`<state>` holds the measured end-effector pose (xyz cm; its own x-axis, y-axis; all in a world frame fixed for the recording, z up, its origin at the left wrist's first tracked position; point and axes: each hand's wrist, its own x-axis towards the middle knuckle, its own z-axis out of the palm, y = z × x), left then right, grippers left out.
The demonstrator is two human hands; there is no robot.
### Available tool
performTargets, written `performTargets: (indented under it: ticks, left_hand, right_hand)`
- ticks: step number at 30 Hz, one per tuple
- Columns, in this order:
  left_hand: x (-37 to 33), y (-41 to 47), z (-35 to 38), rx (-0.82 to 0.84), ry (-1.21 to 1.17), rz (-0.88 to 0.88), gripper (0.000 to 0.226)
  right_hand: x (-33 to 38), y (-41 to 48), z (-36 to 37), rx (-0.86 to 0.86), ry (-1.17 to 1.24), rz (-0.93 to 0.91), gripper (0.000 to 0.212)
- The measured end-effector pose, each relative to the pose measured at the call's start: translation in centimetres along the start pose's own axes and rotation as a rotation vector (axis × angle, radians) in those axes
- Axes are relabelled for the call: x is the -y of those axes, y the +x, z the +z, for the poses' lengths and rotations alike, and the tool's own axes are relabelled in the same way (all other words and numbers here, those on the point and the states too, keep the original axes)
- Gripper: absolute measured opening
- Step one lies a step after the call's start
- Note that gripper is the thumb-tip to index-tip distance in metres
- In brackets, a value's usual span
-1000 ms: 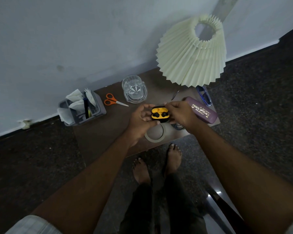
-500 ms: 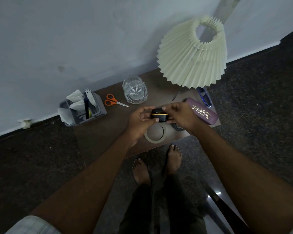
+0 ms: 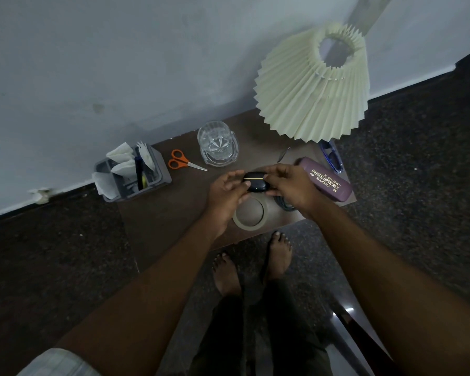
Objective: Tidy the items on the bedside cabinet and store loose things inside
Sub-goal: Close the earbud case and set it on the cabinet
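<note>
A black earbud case [image 3: 256, 182] with a thin yellow seam is held closed above the brown bedside cabinet top [image 3: 174, 213]. My left hand [image 3: 225, 191] grips its left end and my right hand [image 3: 291, 185] grips its right end. Below the hands a roll of tape [image 3: 249, 215] lies flat. A purple spectacle case [image 3: 329, 180] lies to the right, partly behind my right hand. Orange-handled scissors [image 3: 183, 163] and a clear glass [image 3: 217, 143] sit further back. A dark coiled cable [image 3: 284, 206] shows under my right wrist.
A grey organiser [image 3: 132, 176] with tissues and pens stands at the cabinet's left edge. A pleated cream lamp shade [image 3: 312, 88] rises at the back right, with blue glasses [image 3: 331, 158] under it. The wall is close behind. My bare feet [image 3: 253, 261] stand before the front edge.
The earbud case was open one second ago, showing its yellow inside and earbuds. Its lid has since been closed between my hands, which stay in about the same place.
</note>
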<state>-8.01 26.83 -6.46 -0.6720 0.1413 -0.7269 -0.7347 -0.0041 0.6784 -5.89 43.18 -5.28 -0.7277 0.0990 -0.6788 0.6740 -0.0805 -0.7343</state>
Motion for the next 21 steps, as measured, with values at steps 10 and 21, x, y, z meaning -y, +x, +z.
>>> performTargets:
  ticks: [10, 21]
  left_hand:
    - [0.4, 1.4, 3.5, -0.224, 0.061, 0.055, 0.031]
    - [-1.7, 3.4, 5.6, -0.127, 0.143, 0.056, 0.039]
  right_hand:
    - [0.2, 1.9, 0.0, -0.277, -0.104, -0.122, 0.017]
    - [2.6, 5.3, 0.8, -0.383, -0.384, -0.227, 0.022]
